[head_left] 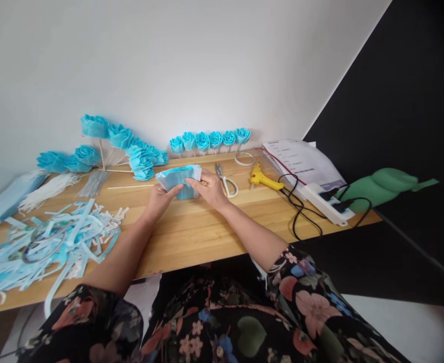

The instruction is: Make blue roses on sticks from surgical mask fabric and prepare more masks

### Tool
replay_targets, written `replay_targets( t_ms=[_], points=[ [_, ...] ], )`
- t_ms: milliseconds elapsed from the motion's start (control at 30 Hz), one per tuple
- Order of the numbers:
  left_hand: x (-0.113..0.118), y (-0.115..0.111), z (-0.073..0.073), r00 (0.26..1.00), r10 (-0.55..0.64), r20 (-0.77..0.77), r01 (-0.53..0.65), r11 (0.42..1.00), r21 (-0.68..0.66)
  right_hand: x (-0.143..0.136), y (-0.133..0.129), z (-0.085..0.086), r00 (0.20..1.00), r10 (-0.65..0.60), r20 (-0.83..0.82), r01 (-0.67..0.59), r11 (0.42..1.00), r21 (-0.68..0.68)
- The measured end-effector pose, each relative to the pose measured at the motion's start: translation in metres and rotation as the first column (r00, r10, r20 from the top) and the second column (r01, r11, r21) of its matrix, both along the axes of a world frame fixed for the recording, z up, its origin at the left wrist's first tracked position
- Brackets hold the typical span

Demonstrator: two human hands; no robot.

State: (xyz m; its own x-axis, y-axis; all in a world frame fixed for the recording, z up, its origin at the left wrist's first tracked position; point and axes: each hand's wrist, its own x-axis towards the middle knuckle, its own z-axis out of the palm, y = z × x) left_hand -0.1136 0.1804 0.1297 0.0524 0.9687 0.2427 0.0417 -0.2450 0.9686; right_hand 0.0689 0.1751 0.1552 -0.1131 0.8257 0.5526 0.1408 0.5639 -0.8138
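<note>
Both hands hold a light-blue stack of thin sheets (186, 184), which looks partly wrapped in clear film, above the middle of the wooden table. My left hand (162, 199) is closed on its left side, with the thumb lying across the front. On the right side, my right hand (210, 189) grips the same stack, its thumb also on the front. Fingers behind the stack are hidden. Just right of my right hand lie scissors (227, 182) with white handles. A thin wooden stick (129, 187) lies left of the stack.
Blue paper flowers on sticks (118, 136) and a row of smaller ones (209, 141) stand along the wall. Paper strips (66, 237) cover the left side. At right are a tape roll (245, 159), yellow glue gun (265, 180), power strip (327, 204), papers (301, 161) and black cables.
</note>
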Motion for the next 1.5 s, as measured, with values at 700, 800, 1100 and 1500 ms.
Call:
replay_targets(
  t_ms=[700,800,1100,1500],
  points=[
    [-0.002,0.008,-0.003,0.946,0.094,0.310,-0.057,0.990,-0.125,-0.001,0.024,-0.030,0.966,-0.002,-0.260,-0.095,0.929,-0.359],
    [-0.003,0.009,-0.002,0.950,0.097,0.298,-0.070,0.993,-0.101,-0.002,0.024,-0.032,0.973,-0.010,-0.229,-0.077,0.927,-0.368],
    [-0.001,-0.001,0.006,0.992,0.042,0.118,-0.049,0.997,0.058,-0.002,0.022,-0.030,0.976,-0.055,-0.210,-0.033,0.919,-0.394],
    [-0.006,0.002,-0.001,0.992,-0.125,0.018,0.126,0.992,-0.021,0.001,0.023,-0.033,0.974,-0.012,-0.225,-0.086,0.903,-0.421]
  ],
)
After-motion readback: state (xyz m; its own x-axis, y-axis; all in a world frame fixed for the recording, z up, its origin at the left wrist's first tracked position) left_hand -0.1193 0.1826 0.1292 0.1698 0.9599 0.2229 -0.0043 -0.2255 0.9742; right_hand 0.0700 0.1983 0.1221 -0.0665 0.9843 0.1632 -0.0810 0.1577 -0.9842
